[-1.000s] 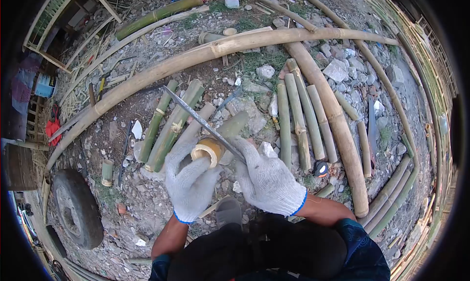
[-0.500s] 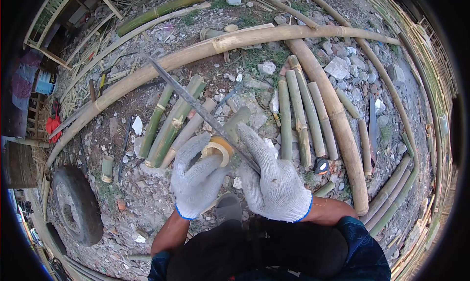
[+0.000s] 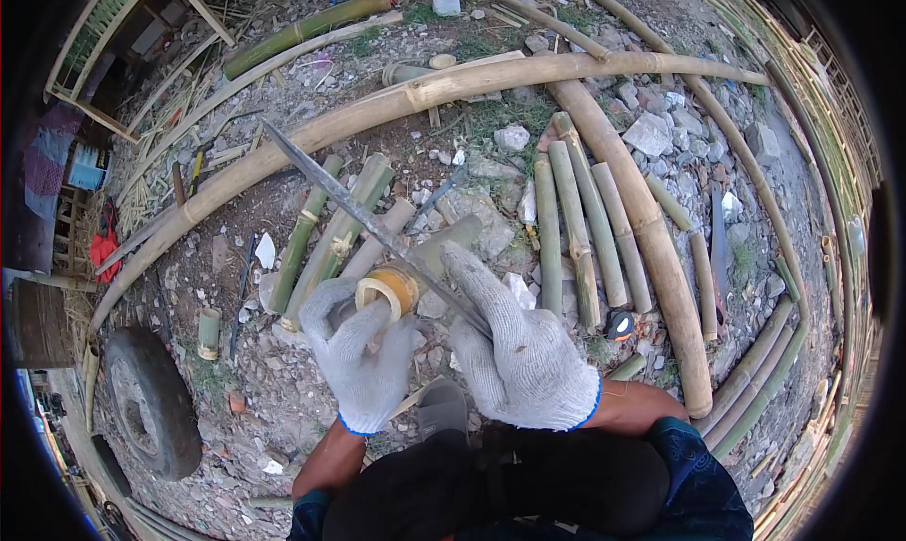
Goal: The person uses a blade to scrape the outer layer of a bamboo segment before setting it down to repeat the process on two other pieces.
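Note:
My left hand (image 3: 363, 366), in a white knitted glove, is closed around a short bamboo ring (image 3: 404, 288), its pale cut end turned toward me and one finger at the opening. A long knife (image 3: 363, 216) is held in my gloved right hand (image 3: 528, 362), its handle hidden by the fingers. The dark blade slants up to the left and passes just beyond the ring. Behind the blade lies a thick green bamboo section (image 3: 453, 243), partly covered by it.
Cut bamboo lengths lie left (image 3: 326, 249) and right (image 3: 566, 230) of my hands. A long bamboo pole (image 3: 406, 95) crosses beyond them. A tape measure (image 3: 620, 325), a handsaw (image 3: 719, 249) and a tire (image 3: 151, 404) rest on the rubble ground.
My left hand has moved left with the bamboo ring, away from the blade. The knife has shifted slightly left and down, with my right hand nearly in place.

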A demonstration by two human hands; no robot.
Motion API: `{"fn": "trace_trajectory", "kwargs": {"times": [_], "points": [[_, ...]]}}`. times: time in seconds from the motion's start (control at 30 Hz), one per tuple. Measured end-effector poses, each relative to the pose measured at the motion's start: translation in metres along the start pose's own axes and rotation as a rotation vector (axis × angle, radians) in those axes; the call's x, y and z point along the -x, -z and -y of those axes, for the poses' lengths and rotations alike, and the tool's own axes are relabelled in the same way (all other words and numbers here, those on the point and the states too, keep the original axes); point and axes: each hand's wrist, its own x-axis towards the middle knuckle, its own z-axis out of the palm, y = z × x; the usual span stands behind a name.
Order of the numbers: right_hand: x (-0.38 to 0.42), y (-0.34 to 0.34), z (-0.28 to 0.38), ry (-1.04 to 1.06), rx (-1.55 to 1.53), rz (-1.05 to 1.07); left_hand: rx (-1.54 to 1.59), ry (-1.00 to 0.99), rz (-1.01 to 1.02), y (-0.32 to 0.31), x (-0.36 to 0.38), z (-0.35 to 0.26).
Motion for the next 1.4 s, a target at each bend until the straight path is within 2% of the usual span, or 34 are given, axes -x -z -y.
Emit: {"fn": "trace_trajectory", "kwargs": {"times": [0.07,0.13,0.2,0.33,0.43,0.5,0.57,0.67,0.73,0.77,0.87,0.9,1.0,1.13,1.23,1.3,1.37,1.4], "points": [[0.002,-0.004,-0.001,0.072,-0.029,-0.008,-0.081,-0.054,0.039,0.004,-0.004,-0.008],[0.001,-0.015,-0.006,-0.118,0.053,0.174,-0.002,-0.052,-0.003,0.0,0.001,-0.004],[-0.002,-0.015,-0.005,-0.165,0.075,0.195,0.029,-0.068,-0.017,-0.003,-0.002,-0.002],[0.006,-0.007,0.007,-0.072,-0.06,0.067,-0.052,-0.047,0.038,0.003,0.0,-0.01],[0.001,-0.017,-0.002,-0.142,0.025,0.171,-0.002,-0.028,-0.018,-0.002,-0.001,-0.007],[0.0,-0.017,-0.004,-0.1,0.14,0.151,0.014,-0.067,-0.07,-0.004,-0.006,-0.003],[0.0,-0.013,0.001,-0.02,0.062,0.009,-0.048,-0.032,-0.003,0.0,-0.006,-0.008],[0.002,-0.011,0.004,-0.048,0.008,0.059,-0.031,-0.03,-0.005,0.0,-0.001,-0.007],[0.0,-0.024,-0.011,-0.134,0.132,0.203,-0.012,-0.068,-0.058,-0.004,-0.003,-0.007],[0.003,-0.031,-0.025,-0.115,0.227,0.134,-0.042,-0.041,-0.055,-0.001,-0.002,-0.001],[0.004,-0.019,-0.01,-0.181,0.081,0.049,-0.013,0.002,-0.03,0.002,0.0,0.001],[0.001,-0.014,-0.002,-0.067,0.022,-0.02,-0.046,-0.051,-0.001,0.005,-0.005,-0.005],[0.003,-0.018,0.001,-0.032,0.017,0.05,-0.058,-0.044,0.037,0.004,-0.007,-0.011],[-0.003,-0.015,-0.003,-0.115,0.12,0.112,-0.006,-0.079,0.007,0.001,-0.012,-0.004],[0.002,-0.01,0.006,-0.071,-0.034,0.055,-0.075,-0.07,0.051,0.007,-0.008,-0.008],[-0.001,-0.016,0.003,-0.059,-0.017,0.027,-0.029,-0.074,0.017,0.004,-0.006,-0.006],[0.0,-0.022,-0.014,-0.172,0.157,0.182,-0.02,-0.086,-0.018,0.001,-0.008,-0.002],[0.0,-0.02,-0.015,-0.24,0.146,0.218,-0.039,-0.085,-0.027,0.004,-0.01,0.003]]}}
